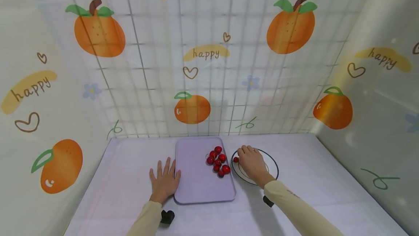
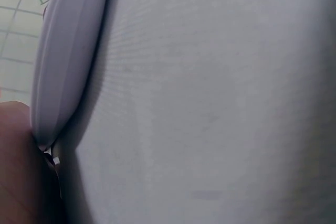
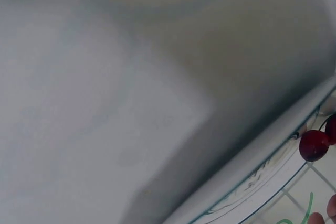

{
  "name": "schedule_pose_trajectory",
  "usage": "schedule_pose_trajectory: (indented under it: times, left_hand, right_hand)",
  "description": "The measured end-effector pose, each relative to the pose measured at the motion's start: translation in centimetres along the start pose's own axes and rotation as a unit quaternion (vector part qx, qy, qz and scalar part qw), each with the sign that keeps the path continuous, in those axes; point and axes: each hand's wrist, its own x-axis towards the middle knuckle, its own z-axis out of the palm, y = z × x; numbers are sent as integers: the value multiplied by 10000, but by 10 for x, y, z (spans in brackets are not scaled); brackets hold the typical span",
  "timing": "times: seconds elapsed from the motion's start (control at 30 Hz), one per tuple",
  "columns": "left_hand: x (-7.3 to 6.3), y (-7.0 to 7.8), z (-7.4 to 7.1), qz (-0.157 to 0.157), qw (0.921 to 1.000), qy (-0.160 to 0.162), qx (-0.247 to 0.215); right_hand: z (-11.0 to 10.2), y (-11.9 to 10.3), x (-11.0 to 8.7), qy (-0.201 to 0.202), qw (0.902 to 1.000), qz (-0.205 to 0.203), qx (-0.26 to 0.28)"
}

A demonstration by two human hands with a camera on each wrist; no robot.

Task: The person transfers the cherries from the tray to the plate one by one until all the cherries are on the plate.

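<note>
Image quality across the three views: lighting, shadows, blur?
Head: mostly bright, highlights on the cherries, soft shadow beside the right sleeve; left wrist: dim, tabletop soft beside the tray; right wrist: dim, broad dark shadow along the plate.

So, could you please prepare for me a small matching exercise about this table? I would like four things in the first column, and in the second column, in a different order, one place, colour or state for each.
Things
1. left hand
2. right hand
3. rectangular tray
4. cluster of cherries

Place, colour or state
A. lilac, with rounded corners
B. red, lying toward the right side of the tray in the head view
C. fingers spread, at the tray's edge
D. over the dark-rimmed plate

Right pairs: 1-C, 2-D, 3-A, 4-B
</note>
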Motion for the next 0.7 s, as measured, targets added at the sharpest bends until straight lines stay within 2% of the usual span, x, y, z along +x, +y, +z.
schedule_pose_trajectory:
  times: [0.1, 0.33, 0.47, 0.7]
  left_hand:
    - [2, -1, 0, 7, 10000, 21, 49]
    - [1, -1, -1, 4, 9999, 47, 113]
    - [1, -2, 1, 15, 9999, 20, 141]
    - [3, -3, 3, -10, 9999, -16, 166]
  right_hand:
    - [1, -3, 4, 100, 9999, -67, 88]
    - [-3, -17, 6, -72, 9997, -161, 172]
    - [-3, -24, 5, 19, 9996, -184, 208]
    - [-3, -30, 6, -278, 9986, -170, 425]
